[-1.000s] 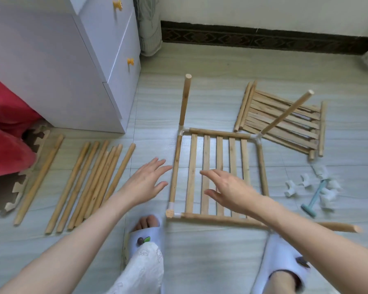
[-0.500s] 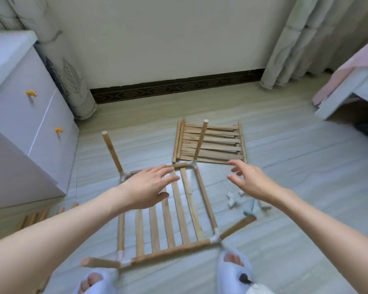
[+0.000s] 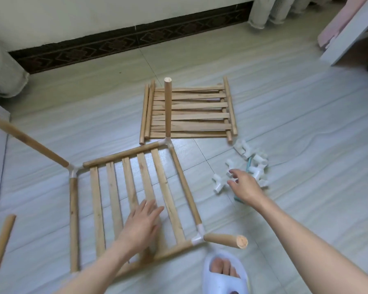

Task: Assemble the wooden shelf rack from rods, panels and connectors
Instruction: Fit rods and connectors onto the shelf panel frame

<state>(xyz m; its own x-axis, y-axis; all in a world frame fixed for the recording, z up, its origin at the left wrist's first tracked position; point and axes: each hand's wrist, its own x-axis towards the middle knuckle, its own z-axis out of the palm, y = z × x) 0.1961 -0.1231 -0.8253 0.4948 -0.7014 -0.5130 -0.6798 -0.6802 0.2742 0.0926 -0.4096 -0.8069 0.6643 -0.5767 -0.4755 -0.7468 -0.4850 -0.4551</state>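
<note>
The slatted frame [image 3: 134,200], with five slats and three posts seen rising from its corners, lies on the floor and is steadied by the left hand [image 3: 143,221], laid flat on it with fingers spread. It is judged light, stiff and best gripped by its rods. Right of the frame, the right hand [image 3: 243,186] is held loosely spread, grasping nothing, over roughly eight white connectors [image 3: 249,164], judged hard and slippery. Beyond the frame, spare panels [image 3: 191,111] are stacked; their number cannot be told.

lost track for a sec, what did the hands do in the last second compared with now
The right hand swung out from over the slatted wooden shelf frame to the pile of white plastic connectors on the floor, fingers spread, gripping nothing yet. The left hand came down flat onto the frame's slats. The frame with its upright rods and the stack of spare slatted panels look unchanged.
</note>
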